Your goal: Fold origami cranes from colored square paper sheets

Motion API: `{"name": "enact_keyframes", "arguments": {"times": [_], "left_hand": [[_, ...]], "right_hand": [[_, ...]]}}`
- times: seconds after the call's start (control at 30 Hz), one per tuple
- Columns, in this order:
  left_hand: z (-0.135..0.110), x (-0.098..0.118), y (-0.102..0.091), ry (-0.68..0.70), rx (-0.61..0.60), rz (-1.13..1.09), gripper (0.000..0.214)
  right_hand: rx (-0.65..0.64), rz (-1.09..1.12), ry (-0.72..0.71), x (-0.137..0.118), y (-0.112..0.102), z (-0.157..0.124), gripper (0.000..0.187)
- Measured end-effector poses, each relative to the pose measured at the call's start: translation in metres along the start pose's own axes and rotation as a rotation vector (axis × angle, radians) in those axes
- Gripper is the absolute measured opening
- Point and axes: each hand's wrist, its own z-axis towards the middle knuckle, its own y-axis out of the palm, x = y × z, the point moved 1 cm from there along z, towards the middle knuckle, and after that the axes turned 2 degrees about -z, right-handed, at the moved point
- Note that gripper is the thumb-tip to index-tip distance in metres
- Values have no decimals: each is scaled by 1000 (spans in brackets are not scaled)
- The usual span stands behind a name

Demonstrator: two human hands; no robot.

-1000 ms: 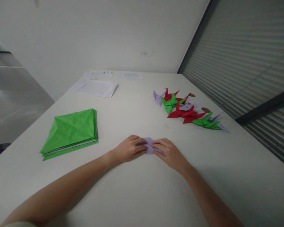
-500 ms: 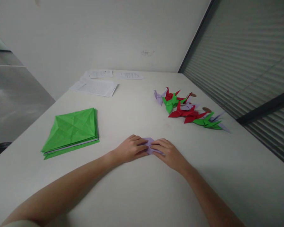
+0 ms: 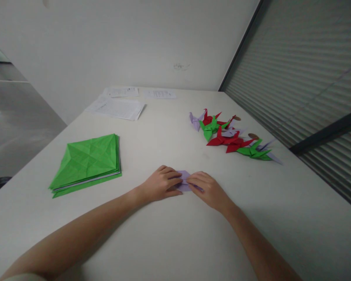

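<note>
Left hand (image 3: 164,182) and right hand (image 3: 208,189) hold purple paper (image 3: 184,176); it lies between them, partly covered.

Lilac piece (image 3: 184,174) and green stack (image 3: 89,160) are matt paper.

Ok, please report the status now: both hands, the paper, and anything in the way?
Left hand, right hand: both on purple paper. Paper partly covered. Green paper stack left, paper birds right, both apart from hands.

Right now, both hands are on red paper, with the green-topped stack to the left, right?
Not quite: the head view shows the piece of paper under the left hand and right hand is lilac, not red. The green-topped stack is to the left.
</note>
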Motion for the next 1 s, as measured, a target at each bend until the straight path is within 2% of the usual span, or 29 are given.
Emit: {"name": "enact_keyframes", "arguments": {"times": [0.17,0.27,0.37,0.43,0.57,0.73,0.9,1.0], "left_hand": [[1,0,2,5,32,59,31],[0,-1,4,27,40,96,25],[-1,-2,4,23,46,120,24],[0,-1,2,6,46,128,25],[2,2,-2,-13,37,86,31],[3,5,-3,-23,13,37,50],[1,1,1,-44,-6,83,25],[1,2,3,-10,-27,150,22]], "right_hand": [[53,46,21,0,1,0,20],[33,32,2,-1,1,-1,17],[0,5,-6,-4,1,-1,25],[-7,-20,-7,-6,1,-1,29],[1,-53,-33,-8,3,0,22],[25,32,-27,-6,4,1,19],[16,-2,-27,-7,1,1,18],[7,-54,-30,-10,0,1,29]]}}
